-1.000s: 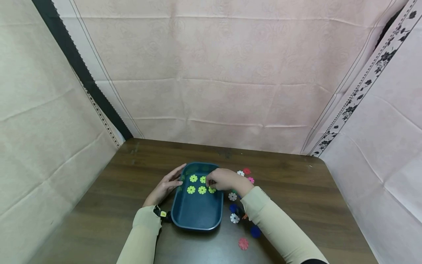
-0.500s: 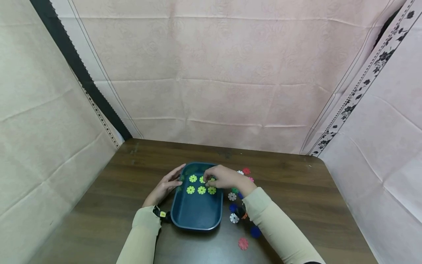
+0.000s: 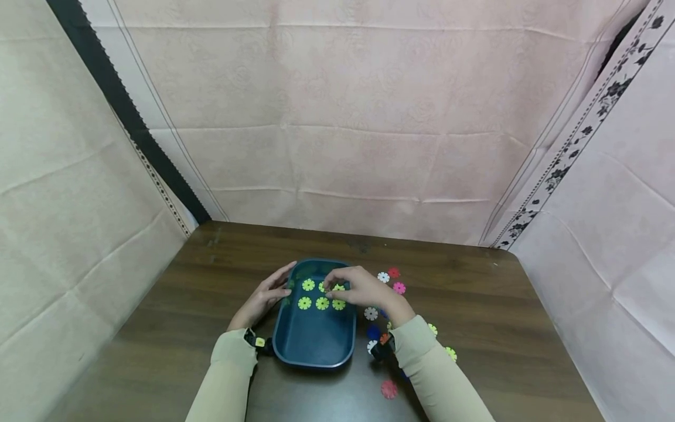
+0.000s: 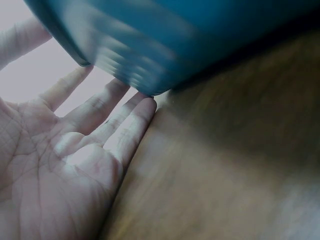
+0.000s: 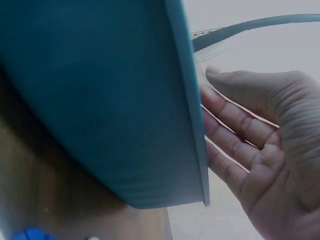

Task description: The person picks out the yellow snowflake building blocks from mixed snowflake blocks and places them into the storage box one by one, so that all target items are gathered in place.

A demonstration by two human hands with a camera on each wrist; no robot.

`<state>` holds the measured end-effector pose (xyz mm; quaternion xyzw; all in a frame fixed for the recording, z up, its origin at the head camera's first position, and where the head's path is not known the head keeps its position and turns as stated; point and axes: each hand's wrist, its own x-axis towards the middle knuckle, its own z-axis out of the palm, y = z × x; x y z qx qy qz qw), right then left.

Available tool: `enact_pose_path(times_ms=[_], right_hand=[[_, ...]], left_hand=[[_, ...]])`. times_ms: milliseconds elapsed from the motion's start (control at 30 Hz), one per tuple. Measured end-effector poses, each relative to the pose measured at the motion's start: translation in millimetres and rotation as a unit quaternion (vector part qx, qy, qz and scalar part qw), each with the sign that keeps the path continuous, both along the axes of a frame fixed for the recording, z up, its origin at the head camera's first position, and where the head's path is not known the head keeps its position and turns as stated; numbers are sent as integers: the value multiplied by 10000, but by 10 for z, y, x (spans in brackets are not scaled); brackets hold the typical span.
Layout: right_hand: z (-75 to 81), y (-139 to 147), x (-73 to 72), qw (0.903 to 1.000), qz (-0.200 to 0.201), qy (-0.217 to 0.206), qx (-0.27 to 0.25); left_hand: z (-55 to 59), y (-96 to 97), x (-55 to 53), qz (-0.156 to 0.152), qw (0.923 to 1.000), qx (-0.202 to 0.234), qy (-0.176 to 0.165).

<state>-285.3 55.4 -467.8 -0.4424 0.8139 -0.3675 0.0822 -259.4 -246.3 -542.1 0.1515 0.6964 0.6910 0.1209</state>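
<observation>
Yellow flowers [image 3: 322,303] lie in crosswise rows inside the tray [image 3: 314,358], nearest the right hand [image 3: 364,288], loosely curved above, thumb parted; the left hand [image 3: 265,298] spreads against the tray's left side.

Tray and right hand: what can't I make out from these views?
- Head view: the far row's middle yellow flower, partly covered by the right hand.
- Right wrist view: the tips of the fingers, hidden behind the rim of the tray.
- Left wrist view: the tray's inside, hidden by its outer wall.
- Right wrist view: a blue piece, cut off by the bottom edge.
</observation>
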Motion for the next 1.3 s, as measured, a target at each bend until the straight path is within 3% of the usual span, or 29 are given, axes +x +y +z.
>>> enact_pose_path(times_ms=[333,767,1067,1300], right_hand=[[-210,45,121,9971,-98,-314,-689],[-120,191,158,9953,-162,-75,-953],[-126,503,177,9913,-335,-253,-1251],[-159,872,174,9879,-857,-15,-1292]], left_hand=[[-13,0,7,55,10000,-39,25],[-20,-9,-2,-31,9999,17,108],[-22,-9,13,-34,9999,-46,135],[-29,-2,-1,-20,9999,-45,122]])
